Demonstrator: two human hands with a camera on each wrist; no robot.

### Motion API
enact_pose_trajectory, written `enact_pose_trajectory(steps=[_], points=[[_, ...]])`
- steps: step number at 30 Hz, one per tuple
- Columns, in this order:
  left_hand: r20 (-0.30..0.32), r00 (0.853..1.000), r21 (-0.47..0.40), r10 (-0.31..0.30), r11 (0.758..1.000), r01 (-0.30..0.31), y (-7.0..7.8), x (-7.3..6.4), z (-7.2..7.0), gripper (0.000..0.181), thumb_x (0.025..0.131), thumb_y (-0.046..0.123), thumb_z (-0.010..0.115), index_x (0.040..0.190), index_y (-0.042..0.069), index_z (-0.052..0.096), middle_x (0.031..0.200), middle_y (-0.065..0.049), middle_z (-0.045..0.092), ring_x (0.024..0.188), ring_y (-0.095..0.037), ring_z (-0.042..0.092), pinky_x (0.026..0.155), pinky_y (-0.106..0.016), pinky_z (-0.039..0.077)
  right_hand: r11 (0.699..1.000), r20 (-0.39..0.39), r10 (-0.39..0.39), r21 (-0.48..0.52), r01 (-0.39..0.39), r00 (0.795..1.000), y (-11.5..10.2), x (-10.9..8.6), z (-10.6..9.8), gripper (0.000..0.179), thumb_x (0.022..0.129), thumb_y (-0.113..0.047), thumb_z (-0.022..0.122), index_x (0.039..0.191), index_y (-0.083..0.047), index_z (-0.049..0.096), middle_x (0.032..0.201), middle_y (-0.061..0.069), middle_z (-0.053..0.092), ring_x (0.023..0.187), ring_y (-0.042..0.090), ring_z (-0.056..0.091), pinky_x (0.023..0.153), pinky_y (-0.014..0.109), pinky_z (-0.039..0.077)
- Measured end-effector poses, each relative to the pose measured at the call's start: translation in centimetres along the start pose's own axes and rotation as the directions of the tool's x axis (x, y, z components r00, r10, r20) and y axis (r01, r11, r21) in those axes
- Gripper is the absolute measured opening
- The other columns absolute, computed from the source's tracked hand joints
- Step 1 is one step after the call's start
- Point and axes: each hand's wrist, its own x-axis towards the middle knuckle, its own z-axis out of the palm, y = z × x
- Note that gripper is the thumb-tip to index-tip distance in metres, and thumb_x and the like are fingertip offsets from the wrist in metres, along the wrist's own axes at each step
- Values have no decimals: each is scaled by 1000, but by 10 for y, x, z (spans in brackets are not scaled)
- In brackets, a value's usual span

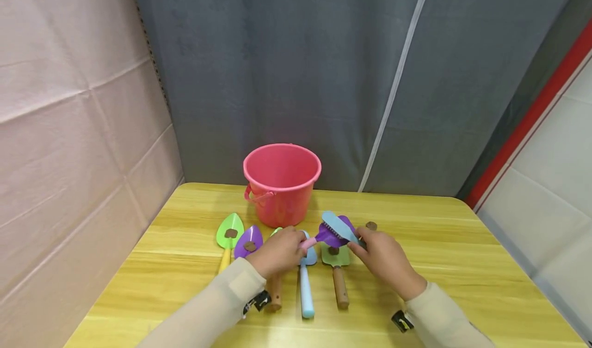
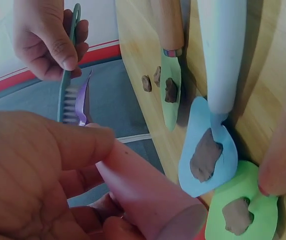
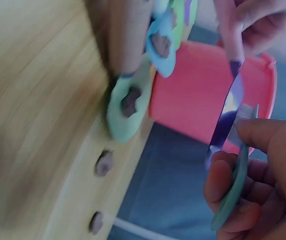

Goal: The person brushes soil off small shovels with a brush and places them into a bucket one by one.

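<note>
My left hand (image 1: 279, 250) grips the pink handle (image 2: 148, 185) of a toy shovel with a purple blade (image 1: 327, 239), held above the table. In my right hand (image 1: 386, 255) is a blue-green brush (image 3: 235, 190), pinched by its handle. Its pale bristles (image 2: 70, 106) face the shovel's blade and appear to touch it. Beneath the hands lie a light blue shovel (image 1: 306, 286) and a pale green shovel (image 1: 339, 281) with a wooden handle. Brown lumps sit on both their blades. A bright green shovel (image 2: 265, 215) is partly hidden by my left hand in the head view.
A pink bucket (image 1: 282, 204) stands at the back of the wooden table (image 1: 439, 245). To the left lie a green shovel (image 1: 229, 227) with a yellow handle and a purple shovel (image 1: 245, 241), each bearing a brown lump. Loose brown lumps (image 3: 104, 163) lie on the table's right side.
</note>
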Motion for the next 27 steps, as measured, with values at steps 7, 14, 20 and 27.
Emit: enact_pose_trajectory(steps=[7, 14, 20, 27], points=[[1, 1000, 52, -2, 999, 2, -2, -1, 2, 10, 97, 20, 64, 94, 11, 68, 78, 1, 50, 75, -16, 48, 70, -31, 44, 999, -4, 53, 13, -52, 999, 28, 1, 1, 13, 93, -19, 71, 92, -11, 61, 60, -6, 43, 49, 9, 35, 46, 25, 29], [11, 1000, 68, 6, 998, -7, -2, -1, 2, 15, 98, 23, 63, 88, 13, 65, 74, 2, 50, 74, -16, 48, 69, -30, 44, 994, -30, 112, 13, -112, 993, 43, 3, -5, 16, 94, -19, 69, 94, -5, 63, 59, -3, 42, 50, 10, 36, 46, 26, 29], [6, 1000, 62, 27, 998, -27, 1, -3, 3, 11, 96, 19, 65, 90, 10, 66, 75, 2, 51, 72, -16, 49, 69, -30, 45, 999, -45, 43, 33, -41, 998, 20, -2, -4, 13, 91, -17, 73, 93, -8, 63, 59, -6, 43, 49, 7, 35, 45, 24, 29], [-29, 997, 71, 75, 995, -73, 3, -1, 5, 19, 98, 23, 63, 83, 11, 64, 74, 4, 53, 70, -14, 51, 69, -30, 46, 999, 12, -22, 45, 22, 1000, -9, -10, 1, 22, 89, -20, 76, 81, -17, 56, 60, -10, 41, 51, 3, 34, 47, 22, 30]])
